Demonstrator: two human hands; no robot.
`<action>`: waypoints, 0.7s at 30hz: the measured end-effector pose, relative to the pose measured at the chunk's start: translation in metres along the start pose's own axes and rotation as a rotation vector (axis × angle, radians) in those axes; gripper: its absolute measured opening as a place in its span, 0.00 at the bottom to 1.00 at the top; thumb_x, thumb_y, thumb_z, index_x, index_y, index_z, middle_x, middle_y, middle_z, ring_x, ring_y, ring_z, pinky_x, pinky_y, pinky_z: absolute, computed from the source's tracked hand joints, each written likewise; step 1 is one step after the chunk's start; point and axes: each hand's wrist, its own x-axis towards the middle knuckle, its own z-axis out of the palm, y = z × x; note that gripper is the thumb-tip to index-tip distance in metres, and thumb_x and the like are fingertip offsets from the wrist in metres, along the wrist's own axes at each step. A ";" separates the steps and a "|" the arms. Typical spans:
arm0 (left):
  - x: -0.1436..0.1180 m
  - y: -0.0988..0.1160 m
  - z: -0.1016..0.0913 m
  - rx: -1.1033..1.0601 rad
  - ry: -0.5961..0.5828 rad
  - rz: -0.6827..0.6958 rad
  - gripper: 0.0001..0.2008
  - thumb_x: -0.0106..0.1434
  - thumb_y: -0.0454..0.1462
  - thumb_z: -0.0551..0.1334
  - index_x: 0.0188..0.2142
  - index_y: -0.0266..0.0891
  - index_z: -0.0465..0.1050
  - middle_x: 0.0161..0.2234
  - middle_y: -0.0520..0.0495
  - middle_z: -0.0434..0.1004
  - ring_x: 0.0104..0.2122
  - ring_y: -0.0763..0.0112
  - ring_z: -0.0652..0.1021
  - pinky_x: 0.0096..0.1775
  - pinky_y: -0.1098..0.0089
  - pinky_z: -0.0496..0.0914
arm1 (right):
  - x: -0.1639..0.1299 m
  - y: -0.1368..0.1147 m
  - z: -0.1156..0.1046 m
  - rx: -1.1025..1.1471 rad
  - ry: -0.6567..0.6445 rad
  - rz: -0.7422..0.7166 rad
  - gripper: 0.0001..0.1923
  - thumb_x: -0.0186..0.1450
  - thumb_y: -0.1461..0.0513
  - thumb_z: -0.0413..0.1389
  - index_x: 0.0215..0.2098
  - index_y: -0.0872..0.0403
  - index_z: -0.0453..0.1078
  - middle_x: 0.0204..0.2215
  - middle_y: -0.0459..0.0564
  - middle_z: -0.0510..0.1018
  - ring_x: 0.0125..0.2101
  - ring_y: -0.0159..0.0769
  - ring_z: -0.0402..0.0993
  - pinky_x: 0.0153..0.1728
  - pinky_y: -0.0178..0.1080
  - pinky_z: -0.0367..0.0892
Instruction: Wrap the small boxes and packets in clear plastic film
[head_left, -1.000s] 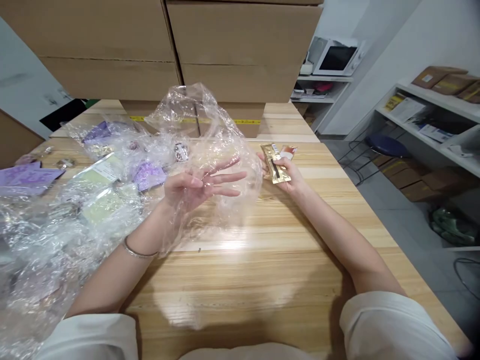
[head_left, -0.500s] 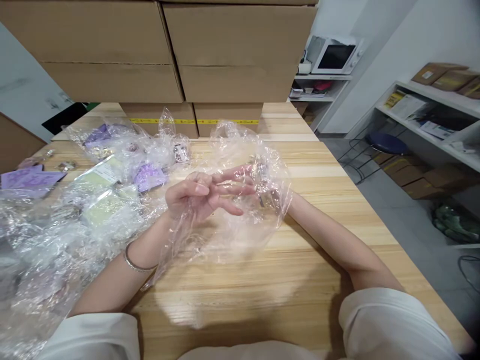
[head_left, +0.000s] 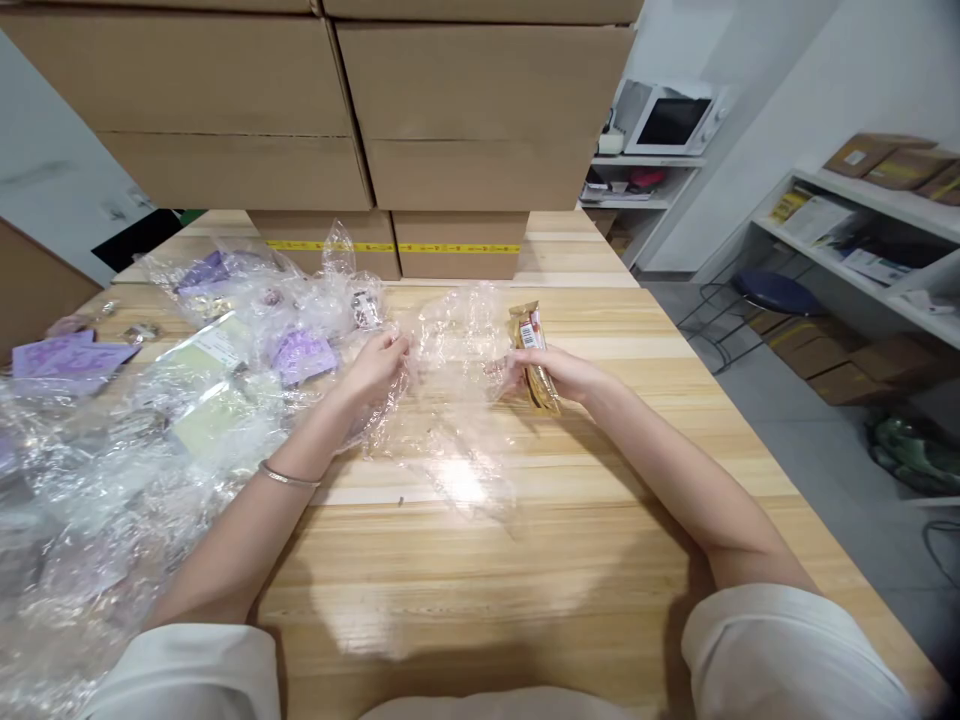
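Between my hands a large clear plastic bag stretches over the table, crumpled and shiny. My left hand is closed on its left side. My right hand grips a gold foil packet with a white printed label, held upright beside the bag. The right fingertips touch the bag's right edge, though whether they pinch it I cannot tell. Left of my left hand lies a heap of clear plastic bags, with a purple packet and pale green packets among them.
Cardboard boxes are stacked at the back of the wooden table. Purple packets lie at the far left. Past the right edge are a blue stool, shelves and a microwave. A small dark speck lies before my left hand.
My left hand has come out of the bag, moved left and closed on its side. My right hand has shifted slightly right, and the gold packet now shows in it outside the bag.
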 end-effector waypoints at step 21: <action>0.022 -0.009 -0.025 0.466 0.185 0.074 0.09 0.65 0.40 0.56 0.31 0.39 0.66 0.26 0.48 0.70 0.32 0.63 0.75 0.38 0.65 0.70 | -0.003 -0.024 -0.040 0.006 0.422 -0.100 0.13 0.51 0.67 0.62 0.28 0.51 0.61 0.17 0.38 0.67 0.17 0.29 0.68 0.22 0.35 0.69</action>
